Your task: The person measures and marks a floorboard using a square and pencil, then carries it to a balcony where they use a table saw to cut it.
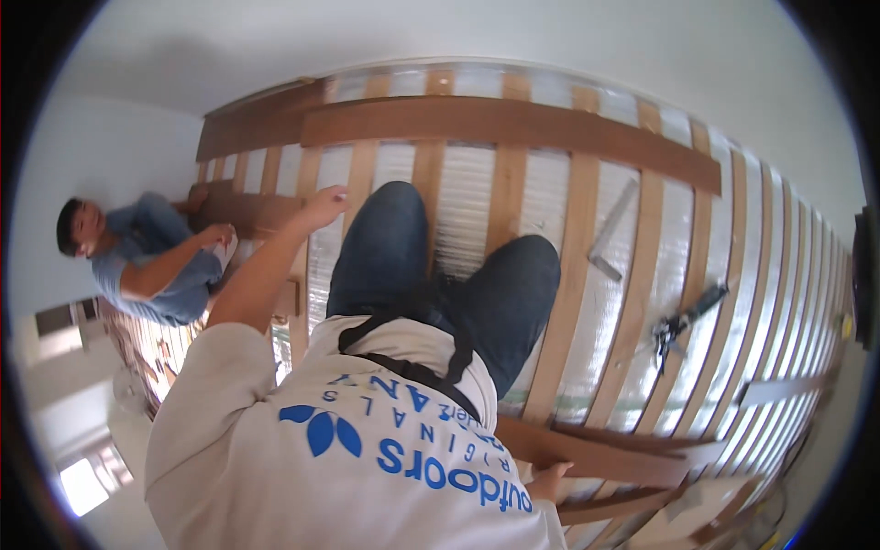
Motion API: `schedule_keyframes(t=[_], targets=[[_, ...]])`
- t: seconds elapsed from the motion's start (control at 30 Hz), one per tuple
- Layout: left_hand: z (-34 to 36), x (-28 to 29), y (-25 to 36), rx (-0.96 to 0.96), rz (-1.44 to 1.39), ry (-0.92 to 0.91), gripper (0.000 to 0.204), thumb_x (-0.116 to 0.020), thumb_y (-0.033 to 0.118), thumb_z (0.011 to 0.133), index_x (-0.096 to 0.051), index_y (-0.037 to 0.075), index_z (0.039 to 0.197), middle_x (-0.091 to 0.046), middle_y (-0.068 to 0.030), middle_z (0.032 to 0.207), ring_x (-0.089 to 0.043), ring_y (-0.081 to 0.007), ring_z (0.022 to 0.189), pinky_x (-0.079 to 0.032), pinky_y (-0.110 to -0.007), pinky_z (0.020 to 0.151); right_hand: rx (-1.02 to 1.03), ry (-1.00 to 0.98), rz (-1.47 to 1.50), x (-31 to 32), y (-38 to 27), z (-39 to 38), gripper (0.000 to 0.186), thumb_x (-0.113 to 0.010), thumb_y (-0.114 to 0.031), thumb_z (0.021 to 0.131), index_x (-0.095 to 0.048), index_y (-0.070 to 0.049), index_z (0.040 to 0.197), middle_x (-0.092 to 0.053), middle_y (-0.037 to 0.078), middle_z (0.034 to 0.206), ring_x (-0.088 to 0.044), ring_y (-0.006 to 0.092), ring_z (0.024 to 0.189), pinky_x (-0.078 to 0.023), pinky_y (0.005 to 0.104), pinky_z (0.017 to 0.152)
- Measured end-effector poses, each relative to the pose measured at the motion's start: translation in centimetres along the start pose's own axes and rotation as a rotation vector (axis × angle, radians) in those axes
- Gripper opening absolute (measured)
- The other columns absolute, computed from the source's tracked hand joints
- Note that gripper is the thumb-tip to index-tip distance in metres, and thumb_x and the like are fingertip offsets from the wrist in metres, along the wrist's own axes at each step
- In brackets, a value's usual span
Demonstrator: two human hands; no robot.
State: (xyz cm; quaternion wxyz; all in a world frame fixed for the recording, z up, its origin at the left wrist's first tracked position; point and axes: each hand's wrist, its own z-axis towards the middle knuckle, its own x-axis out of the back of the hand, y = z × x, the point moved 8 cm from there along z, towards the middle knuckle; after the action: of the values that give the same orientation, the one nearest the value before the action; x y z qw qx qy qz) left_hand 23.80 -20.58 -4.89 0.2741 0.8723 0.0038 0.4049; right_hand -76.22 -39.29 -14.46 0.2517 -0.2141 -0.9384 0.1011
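Note:
My left hand (pixel 323 205) hangs over the slats beside my left knee, its fingers curled; whether they hold something small is unclear. My right hand (pixel 548 478) is at my right side, closed on the edge of a reddish-brown plank (pixel 623 456) that lies across the slats. A long dark-brown plank (pixel 504 124) lies crosswise above my knees. Pale wooden slats (pixel 576 229) run over silvery sheeting (pixel 472 211). To the right of my knees lie a grey metal bar (pixel 612 229) and a black tool (pixel 687 321), probably a nail gun.
Another person (pixel 147 261) in blue sits at the left by shorter brown boards (pixel 255 206), beside a white wall (pixel 64 156). More planks and a pale board (pixel 687 518) lie at the lower right. The slatted floor curves away to the right edge of the view.

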Motion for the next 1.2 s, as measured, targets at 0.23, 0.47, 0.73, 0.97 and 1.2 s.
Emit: schedule_keyframes(t=[0.23,0.47,0.73,0.97,1.2], targets=[[13.9,-3.4,9.4,0.163,-0.122,0.084,0.089,-0.068,0.02,0.09,-0.02,0.004,0.162,-0.072,-0.0267,0.113,-0.074,-0.0338,0.097,-0.057,-0.042,0.089,0.637,0.183,-1.325,-5.6,-9.4,-7.3,0.063,-0.055,-0.055,0.101,-0.065,-0.002,0.134,-0.065,0.025,0.133,-0.06,0.0453,0.123,-0.046,0.0512,0.109],[24.7,-8.3,3.5,0.213,0.084,-0.089,0.098,-0.07,0.019,0.088,-0.012,0.011,0.166,-0.071,-0.0245,0.113,-0.073,-0.0319,0.098,-0.06,-0.042,0.079,1.005,0.14,-1.571,-21.7,-14.4,-15.3,0.049,-0.064,-0.041,0.098,-0.072,0.002,0.119,-0.07,0.028,0.119,-0.064,0.0469,0.112,-0.049,0.0518,0.103],[24.9,11.8,-16.4,0.554,-1.222,0.795,0.057,-0.069,0.01,0.088,-0.046,-0.001,0.138,-0.063,-0.0071,0.076,-0.057,-0.0171,0.058,-0.048,-0.032,0.05,1.241,-0.218,-1.436,-43.2,-13.5,-27.1,0.038,-0.064,-0.025,0.1,-0.063,0.004,0.125,-0.058,0.026,0.124,-0.06,0.0411,0.108,-0.051,0.0472,0.093],[23.9,1.6,-15.5,0.799,-1.359,0.567,0.039,-0.079,0.032,0.093,-0.061,0.008,0.119,-0.063,-0.006,0.103,-0.064,-0.0223,0.085,-0.052,-0.035,0.062,1.326,-0.406,-1.535,-53.1,-2.5,-36.2,0.038,-0.062,-0.026,0.102,-0.06,0.003,0.128,-0.058,0.023,0.126,-0.064,0.0343,0.107,-0.053,0.0423,0.09],[25.7,-2.4,-15.8,0.775,-1.816,0.62,0.031,-0.076,0.031,0.098,-0.064,0.008,0.113,-0.065,-0.0059,0.098,-0.064,-0.0213,0.087,-0.061,-0.038,0.076,1.437,-0.387,-1.541,-52.1,-0.9,-38.2,0.039,-0.062,-0.026,0.102,-0.06,0.004,0.127,-0.058,0.026,0.126,-0.063,0.0369,0.112,-0.052,0.0457,0.097]])
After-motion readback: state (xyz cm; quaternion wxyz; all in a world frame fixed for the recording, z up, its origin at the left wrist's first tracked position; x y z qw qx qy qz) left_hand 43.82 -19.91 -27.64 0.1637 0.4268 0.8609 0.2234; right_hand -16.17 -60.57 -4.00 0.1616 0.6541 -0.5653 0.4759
